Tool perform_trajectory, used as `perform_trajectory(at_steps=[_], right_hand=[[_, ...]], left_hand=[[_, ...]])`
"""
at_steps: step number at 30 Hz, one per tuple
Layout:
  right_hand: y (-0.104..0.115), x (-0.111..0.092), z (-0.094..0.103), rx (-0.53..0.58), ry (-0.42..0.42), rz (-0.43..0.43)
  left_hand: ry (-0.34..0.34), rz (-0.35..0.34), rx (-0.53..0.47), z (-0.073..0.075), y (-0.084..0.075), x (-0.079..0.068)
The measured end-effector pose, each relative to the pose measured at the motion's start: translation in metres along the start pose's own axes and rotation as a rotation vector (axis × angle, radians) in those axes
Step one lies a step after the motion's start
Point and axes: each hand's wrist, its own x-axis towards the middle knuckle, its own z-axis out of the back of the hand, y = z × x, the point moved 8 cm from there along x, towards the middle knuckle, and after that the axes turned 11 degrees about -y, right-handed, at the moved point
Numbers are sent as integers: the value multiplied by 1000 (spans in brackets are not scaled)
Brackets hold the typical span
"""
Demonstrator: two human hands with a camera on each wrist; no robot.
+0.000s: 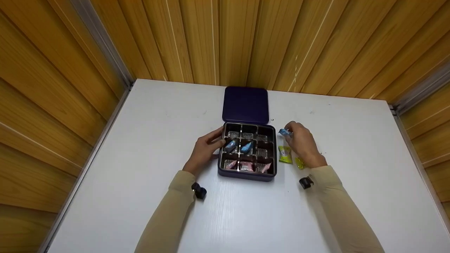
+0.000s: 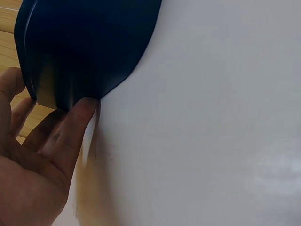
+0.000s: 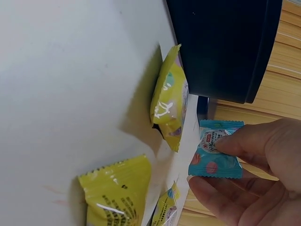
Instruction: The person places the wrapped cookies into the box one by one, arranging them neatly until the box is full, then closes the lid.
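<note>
A dark blue tin with a nine-compartment tray is on the table. My left hand grips its left side, with the thumb by the rim; in the left wrist view the fingers spread along the dark wall. Right of the tin, my right hand pinches a blue wrapped candy between thumb and fingers. Two blue candies lie in the middle row's left and centre compartments. Pink candies fill the near row, one per compartment. The far row and middle-right compartment hold none.
Beside the tin's right wall lies a yellow candy. Another yellow candy is partly under my right hand, and the right wrist view shows a third small yellow wrapper. The dark lid lies behind the tin, near the wood-panelled wall.
</note>
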Motion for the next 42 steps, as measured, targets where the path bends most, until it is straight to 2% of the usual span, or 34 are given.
perform_trajectory(at_steps=[9, 17, 31, 42], right_hand=[[3, -2, 5, 36, 3, -1], [9, -4, 11, 44, -2, 33], [14, -5, 18, 79, 15, 15], [26, -7, 26, 101, -7, 98]], left_hand=[[-15, 2, 18, 1, 0, 1], [2, 4, 5, 0, 2, 1], [0, 17, -11, 0, 0, 0], [1, 18, 0, 0, 1, 1]])
